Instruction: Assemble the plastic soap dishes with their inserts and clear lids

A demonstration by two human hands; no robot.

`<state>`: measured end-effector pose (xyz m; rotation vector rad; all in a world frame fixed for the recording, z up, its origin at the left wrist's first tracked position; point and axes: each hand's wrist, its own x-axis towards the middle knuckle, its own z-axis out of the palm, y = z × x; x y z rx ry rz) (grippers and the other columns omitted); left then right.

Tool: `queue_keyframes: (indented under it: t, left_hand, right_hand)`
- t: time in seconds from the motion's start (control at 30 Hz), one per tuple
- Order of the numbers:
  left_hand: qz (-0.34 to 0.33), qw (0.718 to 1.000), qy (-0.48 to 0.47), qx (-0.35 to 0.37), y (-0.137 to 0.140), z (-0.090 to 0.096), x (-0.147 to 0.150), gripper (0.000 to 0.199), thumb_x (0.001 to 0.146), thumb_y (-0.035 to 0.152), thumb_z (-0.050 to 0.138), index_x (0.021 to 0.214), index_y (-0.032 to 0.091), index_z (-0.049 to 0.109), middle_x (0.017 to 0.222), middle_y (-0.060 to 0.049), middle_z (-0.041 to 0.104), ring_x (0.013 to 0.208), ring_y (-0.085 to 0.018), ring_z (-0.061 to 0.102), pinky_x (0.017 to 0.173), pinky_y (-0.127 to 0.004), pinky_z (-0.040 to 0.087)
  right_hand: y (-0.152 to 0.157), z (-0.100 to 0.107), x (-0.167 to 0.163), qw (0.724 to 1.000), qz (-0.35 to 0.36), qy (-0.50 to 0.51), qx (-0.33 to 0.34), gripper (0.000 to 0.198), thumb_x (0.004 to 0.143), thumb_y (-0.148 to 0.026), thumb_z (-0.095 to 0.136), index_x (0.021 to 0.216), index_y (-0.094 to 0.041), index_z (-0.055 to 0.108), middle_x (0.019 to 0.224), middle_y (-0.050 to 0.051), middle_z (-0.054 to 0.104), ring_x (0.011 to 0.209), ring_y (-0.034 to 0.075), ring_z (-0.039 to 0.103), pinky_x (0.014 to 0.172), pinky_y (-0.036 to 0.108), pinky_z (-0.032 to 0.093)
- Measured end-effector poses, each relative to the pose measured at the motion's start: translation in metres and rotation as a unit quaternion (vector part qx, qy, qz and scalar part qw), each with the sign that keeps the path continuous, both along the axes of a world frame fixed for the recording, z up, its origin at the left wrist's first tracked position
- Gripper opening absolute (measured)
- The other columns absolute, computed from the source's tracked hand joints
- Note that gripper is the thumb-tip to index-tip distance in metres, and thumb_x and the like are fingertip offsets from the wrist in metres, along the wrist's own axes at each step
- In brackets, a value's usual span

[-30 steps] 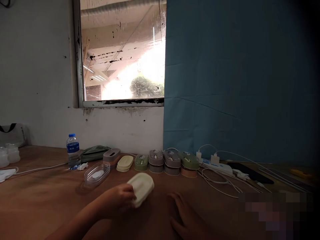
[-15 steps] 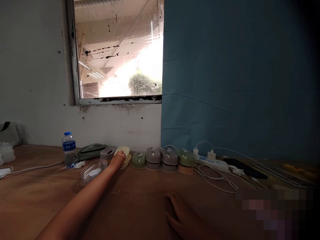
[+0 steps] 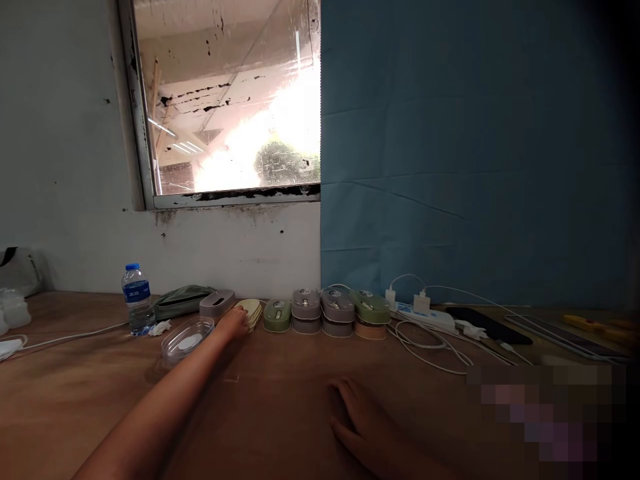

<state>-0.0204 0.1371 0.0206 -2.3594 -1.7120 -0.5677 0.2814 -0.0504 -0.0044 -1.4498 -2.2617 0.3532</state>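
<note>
bare left hand (image 3: 235, 325), bare forearm (image 3: 165, 393), bare right hand (image 3: 363, 420)

Pale wall (image 3: 65, 167), dark-spotted, holds one metal-framed window (image 3: 225, 120), glaring bright. Blue sheet (image 3: 450, 147) hangs right; brown tabletop (image 3: 280, 400) runs below.

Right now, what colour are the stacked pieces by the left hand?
The stacked pieces are pale yellow; best view: head.

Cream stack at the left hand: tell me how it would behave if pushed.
The cream stack might slide apart, since it shows several separate layers. Its pieces are probably fairly stiff, as their visible rims hold a smooth curve. It seems unlikely to roll, lying low and flat on the table.
</note>
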Motion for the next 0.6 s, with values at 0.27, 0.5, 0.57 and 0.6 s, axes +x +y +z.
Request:
queue_keyframes:
  t: [0.27,0.5,0.57,0.6]
  left_hand:
    - [-0.046,0.994,-0.096,0.037,0.006,-0.014,0.064,0.055,0.067,0.027,0.056,0.119,0.012,0.043,0.123,-0.013,0.044,0.115,-0.022,0.040,0.097,-0.032,0.031]
    - [-0.020,0.984,-0.172,0.037,0.001,-0.031,0.087,0.042,0.066,0.017,0.060,0.108,0.013,0.056,0.117,-0.014,0.052,0.111,-0.025,0.044,0.096,-0.039,0.032]
    - [-0.029,0.981,-0.187,0.039,-0.014,-0.030,0.081,0.040,0.064,0.016,0.063,0.103,0.011,0.059,0.112,-0.015,0.055,0.107,-0.025,0.047,0.094,-0.039,0.034]
    - [-0.036,0.980,-0.192,0.040,-0.024,-0.029,0.078,0.039,0.062,0.017,0.064,0.101,0.011,0.060,0.109,-0.015,0.056,0.105,-0.025,0.048,0.093,-0.039,0.035]
  right_hand:
    - [0.000,0.002,0.000,1.000,0.002,-0.018,-0.006,0.048,0.076,-0.030,0.044,0.122,-0.014,0.044,0.124,0.010,0.045,0.113,0.024,0.040,0.097,0.034,0.031]
    - [0.001,-0.001,0.002,0.999,0.008,-0.032,0.006,0.047,0.079,-0.034,0.043,0.122,-0.015,0.044,0.124,0.010,0.045,0.113,0.024,0.039,0.098,0.035,0.031]
    - [0.002,-0.003,0.002,1.000,0.004,-0.031,0.002,0.047,0.079,-0.034,0.042,0.122,-0.014,0.044,0.124,0.010,0.045,0.114,0.024,0.039,0.098,0.035,0.031]
    - [0.002,-0.003,0.003,1.000,0.003,-0.029,-0.001,0.048,0.079,-0.034,0.042,0.122,-0.013,0.043,0.125,0.011,0.044,0.114,0.024,0.039,0.099,0.036,0.030]
